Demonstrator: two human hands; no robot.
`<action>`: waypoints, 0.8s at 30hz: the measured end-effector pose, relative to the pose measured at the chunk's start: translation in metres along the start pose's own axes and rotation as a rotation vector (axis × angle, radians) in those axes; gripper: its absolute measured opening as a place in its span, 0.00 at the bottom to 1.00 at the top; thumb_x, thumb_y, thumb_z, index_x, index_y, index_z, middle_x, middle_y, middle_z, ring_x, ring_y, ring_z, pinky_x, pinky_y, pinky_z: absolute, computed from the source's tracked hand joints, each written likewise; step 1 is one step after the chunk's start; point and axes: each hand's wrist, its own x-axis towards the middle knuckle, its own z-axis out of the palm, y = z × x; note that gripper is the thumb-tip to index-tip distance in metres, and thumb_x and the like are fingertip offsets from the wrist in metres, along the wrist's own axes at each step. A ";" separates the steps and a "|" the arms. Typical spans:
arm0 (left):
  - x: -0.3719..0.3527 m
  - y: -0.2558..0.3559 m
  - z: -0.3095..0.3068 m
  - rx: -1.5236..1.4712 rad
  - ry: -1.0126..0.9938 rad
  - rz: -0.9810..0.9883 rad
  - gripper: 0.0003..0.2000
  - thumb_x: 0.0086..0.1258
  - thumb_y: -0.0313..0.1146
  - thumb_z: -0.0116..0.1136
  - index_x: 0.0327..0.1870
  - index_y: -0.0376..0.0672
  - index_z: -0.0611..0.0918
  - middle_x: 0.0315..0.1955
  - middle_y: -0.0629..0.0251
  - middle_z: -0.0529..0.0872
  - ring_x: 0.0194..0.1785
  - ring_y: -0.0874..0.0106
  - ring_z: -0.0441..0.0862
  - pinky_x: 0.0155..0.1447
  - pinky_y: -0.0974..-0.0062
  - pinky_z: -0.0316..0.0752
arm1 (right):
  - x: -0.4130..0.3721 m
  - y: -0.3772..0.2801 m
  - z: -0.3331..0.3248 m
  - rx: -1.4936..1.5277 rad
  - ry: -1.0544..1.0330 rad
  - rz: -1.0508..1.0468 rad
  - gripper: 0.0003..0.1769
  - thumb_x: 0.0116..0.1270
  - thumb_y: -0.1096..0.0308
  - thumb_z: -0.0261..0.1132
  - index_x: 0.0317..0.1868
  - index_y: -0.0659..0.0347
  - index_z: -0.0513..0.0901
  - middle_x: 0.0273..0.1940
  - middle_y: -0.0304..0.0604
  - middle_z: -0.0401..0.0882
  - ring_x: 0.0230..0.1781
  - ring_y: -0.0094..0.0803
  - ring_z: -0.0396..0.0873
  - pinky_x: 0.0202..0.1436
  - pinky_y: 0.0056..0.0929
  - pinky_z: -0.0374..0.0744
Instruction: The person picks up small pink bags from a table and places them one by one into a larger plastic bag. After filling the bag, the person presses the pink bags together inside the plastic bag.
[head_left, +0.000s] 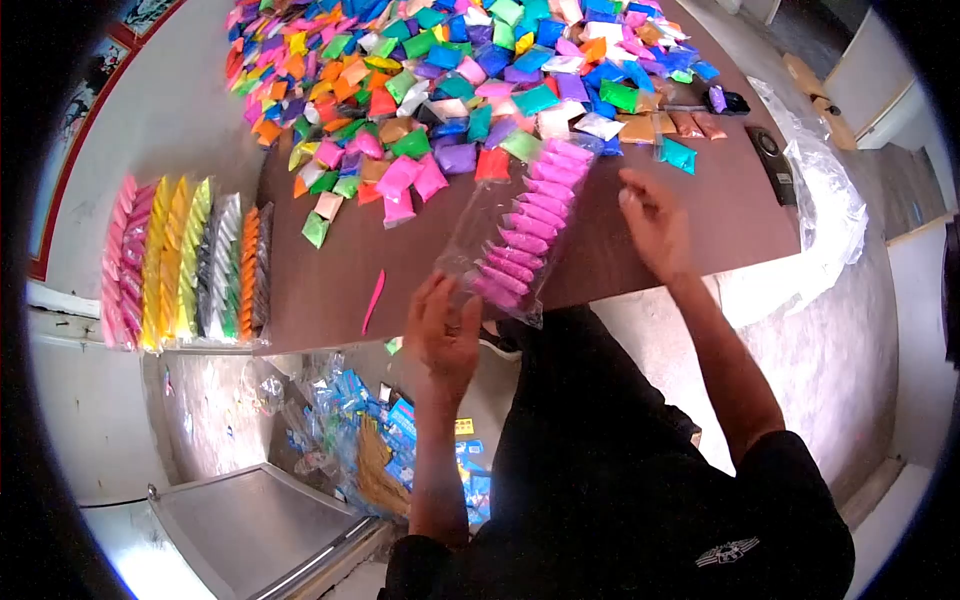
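A long clear plastic bag (480,222) lies slanted near the table's front edge, with a row of bright pink packets (534,226) stacked along its right side. At its lower left corner is my left hand (440,330), fingers stretched out and thumb apart, the fingertips right at the plastic. To the right of the bag, apart from it, my right hand (655,222) hovers over the table with loosely bent fingers and nothing in them. A slim pink plastic tool (374,301) lies on the tabletop left of my left hand.
A big heap of small coloured packets (450,95) covers the far part of the brown table (320,270). Filled bags in several colours (185,265) stand in a row at the left edge. A black device (771,160) sits at the right; crumpled clear plastic (835,200) hangs beyond it.
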 end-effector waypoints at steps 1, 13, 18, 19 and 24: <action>-0.002 0.009 0.006 -0.108 -0.033 -0.089 0.23 0.70 0.34 0.76 0.63 0.37 0.85 0.63 0.46 0.85 0.62 0.48 0.86 0.65 0.55 0.82 | 0.017 0.004 0.001 0.003 -0.004 -0.001 0.18 0.77 0.68 0.71 0.64 0.60 0.86 0.55 0.46 0.89 0.49 0.29 0.87 0.55 0.29 0.85; 0.011 0.008 0.042 -0.108 -0.090 -0.078 0.44 0.58 0.46 0.85 0.74 0.38 0.76 0.60 0.45 0.86 0.61 0.49 0.88 0.59 0.57 0.85 | 0.084 0.014 0.022 -0.161 -0.175 -0.121 0.19 0.78 0.59 0.68 0.62 0.60 0.87 0.56 0.54 0.87 0.52 0.45 0.88 0.57 0.38 0.84; 0.018 -0.002 0.031 -0.209 -0.232 -0.097 0.41 0.59 0.41 0.84 0.74 0.39 0.78 0.57 0.46 0.88 0.56 0.56 0.91 0.57 0.61 0.86 | 0.060 -0.004 0.009 -0.165 -0.208 -0.032 0.15 0.76 0.62 0.70 0.56 0.61 0.90 0.48 0.52 0.89 0.50 0.43 0.89 0.54 0.38 0.84; 0.019 -0.004 0.027 -0.209 -0.234 -0.103 0.41 0.59 0.41 0.84 0.74 0.39 0.78 0.57 0.46 0.88 0.56 0.56 0.91 0.57 0.61 0.86 | 0.054 -0.006 0.008 -0.175 -0.210 -0.034 0.13 0.75 0.63 0.70 0.54 0.61 0.90 0.46 0.51 0.90 0.48 0.42 0.89 0.52 0.38 0.84; 0.020 -0.021 0.018 -0.196 -0.265 -0.113 0.40 0.59 0.39 0.84 0.74 0.39 0.78 0.55 0.49 0.89 0.52 0.59 0.92 0.57 0.64 0.87 | 0.034 -0.009 0.001 -0.158 -0.187 -0.083 0.15 0.77 0.65 0.70 0.59 0.60 0.89 0.50 0.47 0.90 0.47 0.36 0.87 0.52 0.34 0.84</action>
